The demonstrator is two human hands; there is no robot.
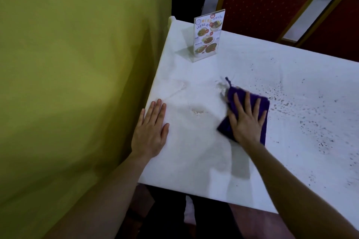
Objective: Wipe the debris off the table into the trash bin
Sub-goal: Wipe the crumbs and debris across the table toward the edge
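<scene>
"MENU" heads the upright card stand at the table's far end. Nearer than the stand, the right hand presses fingers-spread on a purple cloth, dark debris scattered just beside it. The left hand lies flat and empty, grip wide, at the table edge.

Head view, looking steeply down, close over table; edges perhaps distorted.

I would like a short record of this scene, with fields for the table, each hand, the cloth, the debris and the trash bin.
table: white table, menu stand near the far edge
left hand: left hand flat on the table, holds nothing
right hand: right hand pressed flat on the purple cloth
debris: dark specks scattered right of the cloth
wet marks: small wet patches between the hands
trash bin: not in view
</scene>
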